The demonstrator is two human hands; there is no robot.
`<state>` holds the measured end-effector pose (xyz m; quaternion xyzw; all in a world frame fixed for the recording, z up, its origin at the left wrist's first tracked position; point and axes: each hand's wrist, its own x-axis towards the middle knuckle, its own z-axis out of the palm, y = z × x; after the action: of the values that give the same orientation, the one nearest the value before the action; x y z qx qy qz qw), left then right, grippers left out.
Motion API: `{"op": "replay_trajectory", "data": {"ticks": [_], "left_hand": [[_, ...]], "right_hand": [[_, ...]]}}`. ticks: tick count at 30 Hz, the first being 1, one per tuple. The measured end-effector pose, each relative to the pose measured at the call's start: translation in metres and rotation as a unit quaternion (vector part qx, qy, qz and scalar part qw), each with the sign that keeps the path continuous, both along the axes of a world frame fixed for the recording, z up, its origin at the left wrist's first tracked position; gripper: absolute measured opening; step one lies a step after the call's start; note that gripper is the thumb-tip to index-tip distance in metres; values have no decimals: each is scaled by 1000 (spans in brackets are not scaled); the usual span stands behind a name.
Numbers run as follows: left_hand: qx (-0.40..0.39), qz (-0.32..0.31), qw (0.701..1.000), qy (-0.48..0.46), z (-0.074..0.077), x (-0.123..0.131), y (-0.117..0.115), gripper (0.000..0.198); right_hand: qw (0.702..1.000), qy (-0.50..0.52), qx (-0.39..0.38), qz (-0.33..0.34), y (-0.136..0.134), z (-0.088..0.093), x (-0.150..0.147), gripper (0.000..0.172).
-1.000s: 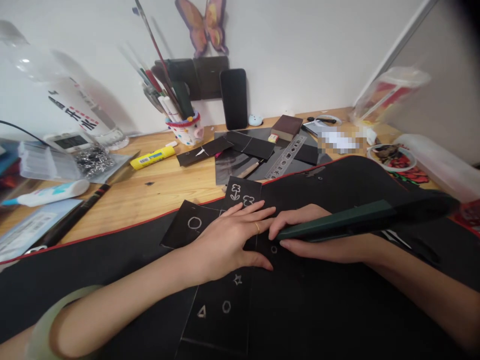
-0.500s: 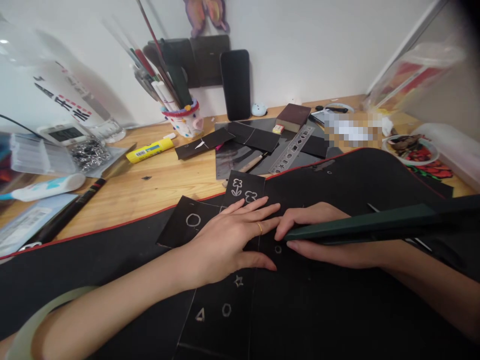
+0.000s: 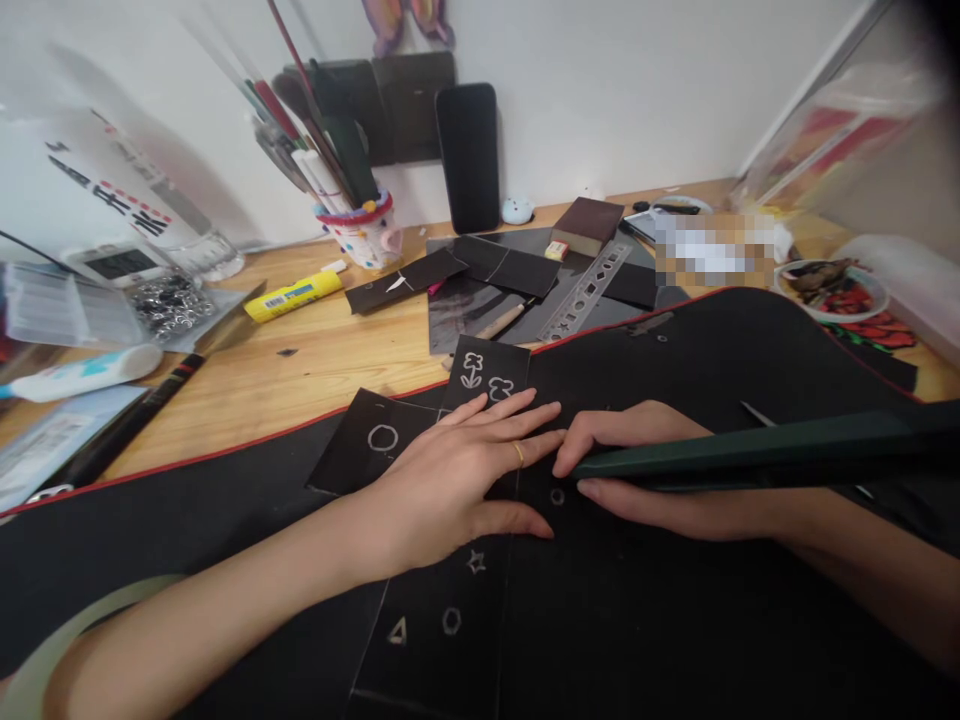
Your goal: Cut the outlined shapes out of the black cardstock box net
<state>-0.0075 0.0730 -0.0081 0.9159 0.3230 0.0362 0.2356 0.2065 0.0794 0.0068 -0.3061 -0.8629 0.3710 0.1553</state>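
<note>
My left hand [image 3: 457,470] lies flat with fingers spread on black paper pieces. Beneath its palm and thumb runs a black paper strip [image 3: 424,665] with a star, a triangle and a hexagon outlined on it. Past its fingertips, a black piece [image 3: 491,353] bears white flower outlines; left of the fingers is one with a circle outline [image 3: 356,450]. Pinched in my right hand [image 3: 637,500] is a long dark green flat-sided tool [image 3: 720,457]. Its tip is hidden at the fingers, next to a small outlined shape [image 3: 557,496], close to my left fingertips.
A black mat [image 3: 247,520] with a red edge covers the front of the wooden desk [image 3: 330,345]. Behind are a stencil ruler [image 3: 586,292], a brown block [image 3: 589,222], a phone [image 3: 469,155], a pen cup [image 3: 360,235] and a yellow glue stick [image 3: 292,294]. A bowl [image 3: 832,290] stands right.
The view has shifted slightly, so the things at the back sit a little higher. Both hands keep nearly the same place on the paper; the green tool's rear end lies a bit lower.
</note>
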Motion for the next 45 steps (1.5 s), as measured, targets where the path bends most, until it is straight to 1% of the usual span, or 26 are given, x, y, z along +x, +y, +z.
{"op": "replay_trajectory", "data": {"ticks": [7,11,13,16,17,19,22,25,28,30,32,34,37,39,43,45], "left_hand": [[-3,2,1000,7,0,0,1,61],[-4,3,1000,12,0,0,0,61],[-3,1,1000,14,-1,0,0,61],[8,1,1000,11,-3,0,0,61],[12,3,1000,10,-3,0,0,61],[23,8,1000,5,-3,1,-1,60],[50,17,999,-9,0,3,-3,60],[90,37,995,-9,6,6,-4,61],[143,73,987,28,13,7,-4,64],[155,96,982,56,17,6,-3,60],[126,116,983,70,20,4,-1,51],[74,136,986,67,20,2,2,44],[-4,164,986,31,18,0,7,40],[-40,176,983,2,15,0,9,37],[-58,185,981,-27,12,-1,8,25],[-61,181,981,-37,11,-2,7,21]], "right_hand": [[1000,-10,5,-14,-2,-2,2,17],[999,-11,-9,-33,-6,-2,2,16],[996,-7,-26,-82,-7,0,2,13],[980,15,-41,-196,-8,5,3,10],[974,22,-40,-223,-9,7,4,9],[970,27,-29,-240,-12,12,4,9],[973,14,6,-232,-18,16,2,9],[973,-1,30,-229,-24,15,-2,13],[970,-9,39,-241,-27,14,-6,12],[970,-14,40,-240,-29,13,-9,9],[972,-14,35,-233,-30,13,-11,7],[975,-9,26,-220,-29,13,-13,8],[982,3,5,-190,-26,10,-15,12],[985,3,-9,-170,-23,8,-15,13],[992,-13,-37,-119,-13,4,-15,8],[994,-11,-54,-90,-8,3,-14,9]]}}
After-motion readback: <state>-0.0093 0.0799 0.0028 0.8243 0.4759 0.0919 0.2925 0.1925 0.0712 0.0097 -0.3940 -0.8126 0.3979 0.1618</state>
